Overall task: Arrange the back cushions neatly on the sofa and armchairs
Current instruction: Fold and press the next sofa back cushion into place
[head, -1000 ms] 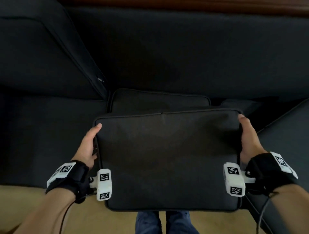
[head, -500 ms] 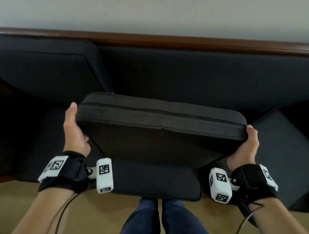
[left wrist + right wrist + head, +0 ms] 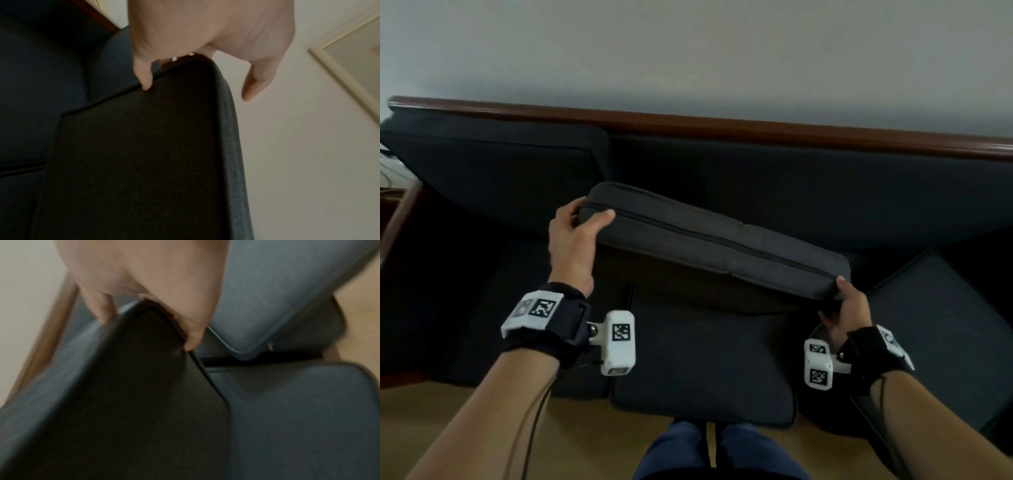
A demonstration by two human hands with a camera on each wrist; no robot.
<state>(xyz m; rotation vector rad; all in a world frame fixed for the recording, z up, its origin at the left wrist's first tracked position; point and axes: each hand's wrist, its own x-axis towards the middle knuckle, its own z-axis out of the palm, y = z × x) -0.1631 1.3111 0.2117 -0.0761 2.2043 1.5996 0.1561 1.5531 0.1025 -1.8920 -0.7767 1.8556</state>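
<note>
1. Head view: at mid-frame a dark back cushion (image 3: 709,246) is held up above the sofa (image 3: 791,192), tilted down to the right. The left hand (image 3: 571,246) grips its upper left corner, thumb over the zipped edge; the right hand (image 3: 847,308) clasps the lower right corner. A second cushion (image 3: 941,329) leans at right
2. Left wrist view: fingers (image 3: 144,76) curl over the cushion's (image 3: 131,162) top corner, thumb apart
3. Right wrist view, blurred: fingers (image 3: 193,335) pinch the cushion's (image 3: 123,402) corner
</note>
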